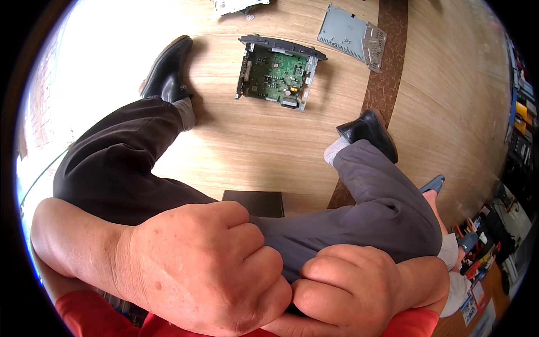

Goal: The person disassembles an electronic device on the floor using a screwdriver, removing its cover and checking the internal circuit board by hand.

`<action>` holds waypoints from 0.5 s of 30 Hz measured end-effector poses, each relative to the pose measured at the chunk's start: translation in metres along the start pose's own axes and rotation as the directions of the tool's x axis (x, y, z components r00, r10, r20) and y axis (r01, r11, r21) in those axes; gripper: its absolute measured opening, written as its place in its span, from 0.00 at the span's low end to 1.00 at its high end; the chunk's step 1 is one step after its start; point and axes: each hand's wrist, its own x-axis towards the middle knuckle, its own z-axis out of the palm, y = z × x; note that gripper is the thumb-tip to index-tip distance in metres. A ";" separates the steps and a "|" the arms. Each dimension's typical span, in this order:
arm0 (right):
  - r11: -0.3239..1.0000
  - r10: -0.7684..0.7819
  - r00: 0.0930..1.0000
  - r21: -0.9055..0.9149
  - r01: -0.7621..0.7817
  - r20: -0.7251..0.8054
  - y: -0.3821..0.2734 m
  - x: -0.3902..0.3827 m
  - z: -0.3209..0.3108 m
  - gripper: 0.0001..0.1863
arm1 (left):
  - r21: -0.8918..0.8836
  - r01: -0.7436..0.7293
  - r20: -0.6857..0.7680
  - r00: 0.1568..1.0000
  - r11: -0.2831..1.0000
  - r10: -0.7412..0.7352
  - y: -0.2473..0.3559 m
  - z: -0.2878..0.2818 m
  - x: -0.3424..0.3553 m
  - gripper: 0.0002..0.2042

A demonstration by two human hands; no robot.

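Close under the camera, at the lower edge of the view, your left hand [202, 264] and right hand [351, 289] are both curled into fists, knuckles up, the two touching where their fingers meet. Whether either fist grips anything you cannot tell from here; nothing shows between the fingers. Both rest over your lap, against the grey trousers [359, 208], with a red sleeve [84, 317] showing under the left wrist.

Out on the wooden floor [258, 146], well apart from both hands, the chassis [276, 74] lies open side up between your feet, its green board [272, 72] exposed inside the metal frame and a dark front panel along its far side. It sits nearer the top edge of the floor than to you. The left shoe [167, 70] stands just left of it; the right shoe [368, 132] is nearer you, to its right, on the dark stripe [387, 78] that runs across the floor.

A grey cover [351, 36] lies flat beyond the chassis toward the top right, its far end on the stripe. Another pale part [236, 5] is cut off at the top edge. A dark box [252, 203] sits on the floor between your knees. At the right edge, shelves of cluttered goods [505, 213] stand blurred
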 end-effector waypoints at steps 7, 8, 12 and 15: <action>0.998 -0.053 0.999 -0.021 0.053 -0.009 0.001 0.003 0.000 0.07 | -0.011 0.002 -0.005 1.000 1.000 -0.002 0.000 0.001 0.000 0.11; 0.998 -0.056 0.998 -0.027 0.056 -0.012 0.001 0.002 0.000 0.07 | -0.011 0.001 -0.007 1.000 1.000 -0.001 -0.001 0.001 -0.001 0.11; 0.998 -0.062 0.997 -0.034 0.061 -0.034 0.002 0.001 0.002 0.07 | -0.009 0.000 -0.003 1.000 1.000 0.000 0.000 0.001 -0.001 0.10; 0.998 -0.059 0.998 -0.035 0.058 -0.031 0.002 0.002 0.002 0.07 | -0.003 -0.002 -0.004 1.000 1.000 0.002 -0.001 0.001 -0.001 0.10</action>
